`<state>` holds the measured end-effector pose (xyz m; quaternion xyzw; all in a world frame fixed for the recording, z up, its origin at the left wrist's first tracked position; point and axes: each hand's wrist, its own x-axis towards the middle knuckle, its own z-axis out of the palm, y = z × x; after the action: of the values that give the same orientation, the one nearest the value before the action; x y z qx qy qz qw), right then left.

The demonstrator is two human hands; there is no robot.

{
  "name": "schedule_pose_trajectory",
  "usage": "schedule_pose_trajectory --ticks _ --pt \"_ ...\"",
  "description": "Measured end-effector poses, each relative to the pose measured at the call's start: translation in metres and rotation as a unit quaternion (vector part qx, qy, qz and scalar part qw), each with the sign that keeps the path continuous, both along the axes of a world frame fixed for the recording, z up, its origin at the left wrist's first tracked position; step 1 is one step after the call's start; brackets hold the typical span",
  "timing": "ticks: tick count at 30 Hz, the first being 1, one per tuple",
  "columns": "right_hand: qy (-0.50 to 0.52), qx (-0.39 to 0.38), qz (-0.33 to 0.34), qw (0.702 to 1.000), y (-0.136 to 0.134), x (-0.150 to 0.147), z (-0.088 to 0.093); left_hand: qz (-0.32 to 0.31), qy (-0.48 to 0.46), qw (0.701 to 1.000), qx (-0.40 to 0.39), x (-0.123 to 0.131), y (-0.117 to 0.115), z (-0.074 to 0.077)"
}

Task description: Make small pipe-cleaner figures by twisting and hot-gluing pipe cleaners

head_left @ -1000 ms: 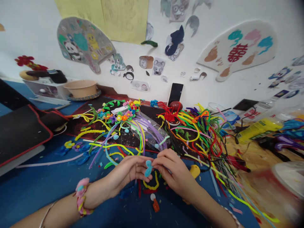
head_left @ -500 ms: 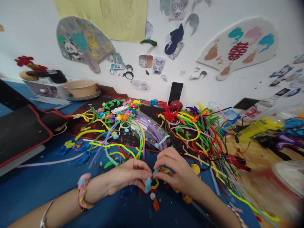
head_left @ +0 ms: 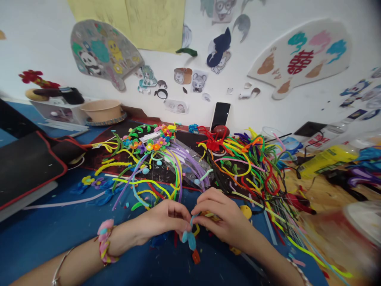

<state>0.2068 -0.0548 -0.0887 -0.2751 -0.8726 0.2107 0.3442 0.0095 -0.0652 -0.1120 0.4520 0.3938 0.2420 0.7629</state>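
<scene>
Between my fingertips is a light blue pipe cleaner (head_left: 192, 240), bent into small loops that hang below the fingers. My left hand (head_left: 171, 219) pinches it close to the loops. With thumb and index finger, my right hand (head_left: 218, 216) grips its upper end. Part of the pipe cleaner is hidden behind the fingers. Just under the loops, an orange piece (head_left: 195, 256) lies on the blue table surface (head_left: 143, 266). A yellow piece (head_left: 245, 211) lies beyond my right hand.
Flower-trimmed pipe cleaners (head_left: 154, 145) lie ahead, by a clear plastic bag. A tangled pile of coloured pipe cleaners (head_left: 253, 159) spreads to the right. A phone (head_left: 220, 116) leans on the wall. At left are a black case (head_left: 29, 163) and a beige bowl (head_left: 101, 111).
The blue loops have turned and now show as two lobes hanging lower beneath my fingers. My hands have barely shifted.
</scene>
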Motion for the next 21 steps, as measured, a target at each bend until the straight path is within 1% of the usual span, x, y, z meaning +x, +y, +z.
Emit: schedule_pose_trajectory --ticks 2,5,8,14,18,21 --pt "0.015 0.001 -0.025 1.0 -0.003 -0.002 0.0 0.024 -0.009 1.0 0.008 0.001 0.0 0.0" --pt "0.049 -0.005 -0.067 0.997 -0.007 -0.007 0.001 0.078 -0.032 0.996 0.023 0.003 0.0 -0.003" --pt "0.09 -0.008 -0.086 0.992 -0.012 -0.012 -0.001 0.11 -0.054 0.992 0.033 0.004 -0.001 -0.006" --pt "0.112 -0.018 -0.118 0.986 -0.018 -0.017 -0.008 0.131 -0.065 0.988 0.057 0.005 -0.003 -0.007" --pt "0.112 -0.011 -0.114 0.987 -0.019 -0.018 -0.011 0.144 -0.048 0.983 0.101 0.005 -0.004 -0.005" --pt "0.114 -0.025 -0.109 0.987 -0.02 -0.018 -0.011 0.155 -0.036 0.98 0.123 0.005 -0.005 -0.003"
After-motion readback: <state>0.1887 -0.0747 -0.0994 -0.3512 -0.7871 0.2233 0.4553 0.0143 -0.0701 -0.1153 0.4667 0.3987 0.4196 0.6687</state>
